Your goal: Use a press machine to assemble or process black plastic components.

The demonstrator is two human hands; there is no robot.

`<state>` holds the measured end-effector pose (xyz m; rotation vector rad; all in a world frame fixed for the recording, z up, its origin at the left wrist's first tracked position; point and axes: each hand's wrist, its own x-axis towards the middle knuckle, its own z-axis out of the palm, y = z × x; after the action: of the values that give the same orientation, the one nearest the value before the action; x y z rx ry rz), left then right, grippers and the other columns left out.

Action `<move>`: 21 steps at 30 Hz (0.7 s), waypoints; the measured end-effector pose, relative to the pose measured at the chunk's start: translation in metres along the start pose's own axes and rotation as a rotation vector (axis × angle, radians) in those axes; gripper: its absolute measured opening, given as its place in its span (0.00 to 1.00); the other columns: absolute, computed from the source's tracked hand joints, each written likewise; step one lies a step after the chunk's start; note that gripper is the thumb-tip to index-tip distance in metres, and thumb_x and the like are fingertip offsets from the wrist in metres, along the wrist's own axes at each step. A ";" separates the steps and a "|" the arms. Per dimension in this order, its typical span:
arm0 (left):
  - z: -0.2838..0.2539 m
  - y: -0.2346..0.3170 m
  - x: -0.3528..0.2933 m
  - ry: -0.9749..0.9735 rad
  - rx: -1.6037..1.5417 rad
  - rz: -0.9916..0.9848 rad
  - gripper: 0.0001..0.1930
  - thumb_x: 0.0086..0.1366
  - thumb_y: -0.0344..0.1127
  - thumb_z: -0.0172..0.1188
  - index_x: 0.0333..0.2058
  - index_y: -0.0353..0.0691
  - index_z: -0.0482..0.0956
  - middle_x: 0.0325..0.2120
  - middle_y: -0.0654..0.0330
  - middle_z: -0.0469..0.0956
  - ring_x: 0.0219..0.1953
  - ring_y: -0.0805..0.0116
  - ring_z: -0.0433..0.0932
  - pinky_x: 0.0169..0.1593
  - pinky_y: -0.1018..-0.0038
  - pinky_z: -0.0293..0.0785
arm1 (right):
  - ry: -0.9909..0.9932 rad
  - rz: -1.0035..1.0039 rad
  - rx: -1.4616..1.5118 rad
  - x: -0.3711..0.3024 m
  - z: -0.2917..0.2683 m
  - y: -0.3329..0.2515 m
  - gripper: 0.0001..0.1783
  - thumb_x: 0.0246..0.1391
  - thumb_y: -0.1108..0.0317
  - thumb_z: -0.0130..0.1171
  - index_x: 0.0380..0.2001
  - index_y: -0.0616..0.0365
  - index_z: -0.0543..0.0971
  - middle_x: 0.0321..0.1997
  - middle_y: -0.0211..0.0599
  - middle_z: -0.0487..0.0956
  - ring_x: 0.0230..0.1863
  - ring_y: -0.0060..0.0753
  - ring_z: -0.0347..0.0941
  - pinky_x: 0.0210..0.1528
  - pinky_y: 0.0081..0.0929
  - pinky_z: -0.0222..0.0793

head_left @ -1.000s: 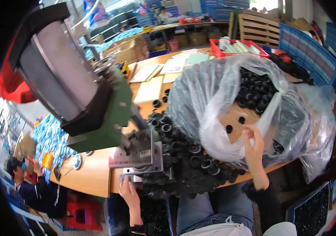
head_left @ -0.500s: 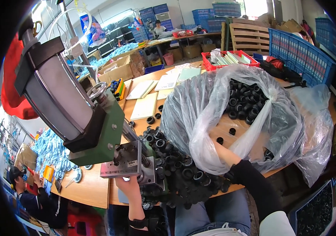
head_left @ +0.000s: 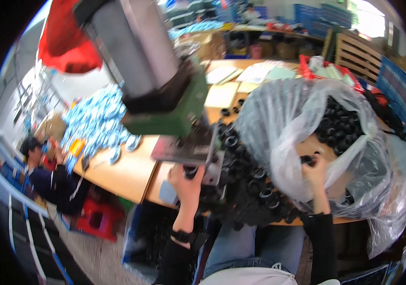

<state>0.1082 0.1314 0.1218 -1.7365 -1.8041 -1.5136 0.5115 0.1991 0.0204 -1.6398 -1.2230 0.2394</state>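
My left hand (head_left: 186, 186) is just under the metal block (head_left: 184, 151) of a green pneumatic press (head_left: 165, 121), its fingers curled around a small black round part (head_left: 191, 172). To the right, my right hand (head_left: 316, 173) is inside the mouth of a clear plastic bag (head_left: 279, 118), pinching a small black ring-like part (head_left: 308, 160). Many more such parts (head_left: 339, 126) lie further back in the bag. Between the press and the bag spreads a heap of black rings and caps (head_left: 262, 192). The picture is blurred by motion.
Papers and pale booklets (head_left: 222, 94) lie on the wooden table behind the press. A red crate (head_left: 331, 73) stands beyond the bag. Below left is a blue bin (head_left: 141, 237) of black parts; a co-worker (head_left: 51, 166) sits at left beside light-blue items (head_left: 98, 118).
The whole view has swung left, so things appear further right. My right hand, earlier partly hidden by the bag, now shows with a black part; a black part also now shows in my left hand.
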 end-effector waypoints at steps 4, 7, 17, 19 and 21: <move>-0.034 -0.009 -0.021 0.158 -0.139 -0.189 0.18 0.54 0.32 0.68 0.43 0.32 0.77 0.37 0.53 0.79 0.40 0.63 0.77 0.46 0.72 0.72 | -0.144 0.110 0.669 -0.014 -0.076 -0.079 0.26 0.46 0.77 0.63 0.51 0.66 0.70 0.44 0.36 0.74 0.48 0.29 0.71 0.53 0.22 0.64; -0.070 -0.055 -0.068 0.172 0.067 -0.272 0.18 0.54 0.32 0.68 0.43 0.31 0.76 0.39 0.52 0.78 0.41 0.61 0.77 0.47 0.71 0.72 | -0.160 0.096 0.729 -0.039 -0.082 -0.123 0.30 0.46 0.82 0.60 0.54 0.63 0.64 0.52 0.38 0.69 0.53 0.29 0.67 0.60 0.24 0.59; -0.150 -0.157 -0.200 -0.095 0.305 -0.667 0.28 0.60 0.44 0.63 0.54 0.31 0.69 0.53 0.43 0.69 0.57 0.48 0.67 0.60 0.62 0.62 | -0.584 -0.357 0.534 -0.131 0.071 -0.245 0.29 0.41 0.72 0.68 0.49 0.64 0.72 0.47 0.41 0.72 0.44 0.34 0.72 0.46 0.27 0.70; -0.145 -0.156 -0.189 -0.100 0.254 -0.635 0.25 0.61 0.42 0.62 0.52 0.31 0.71 0.52 0.44 0.71 0.56 0.49 0.68 0.59 0.62 0.62 | -0.480 -0.316 0.447 -0.141 0.084 -0.262 0.27 0.39 0.70 0.70 0.46 0.63 0.75 0.45 0.43 0.73 0.42 0.40 0.72 0.43 0.30 0.70; -0.135 -0.154 -0.175 -0.101 0.197 -0.563 0.19 0.62 0.39 0.60 0.47 0.31 0.74 0.48 0.49 0.74 0.52 0.52 0.72 0.58 0.63 0.65 | -0.476 -0.354 0.400 -0.139 0.093 -0.269 0.25 0.39 0.69 0.70 0.44 0.62 0.76 0.45 0.44 0.74 0.41 0.42 0.72 0.43 0.32 0.69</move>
<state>-0.0355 -0.0434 -0.0242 -1.2939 -2.5465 -1.3687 0.2264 0.1313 0.1411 -1.0267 -1.6711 0.6316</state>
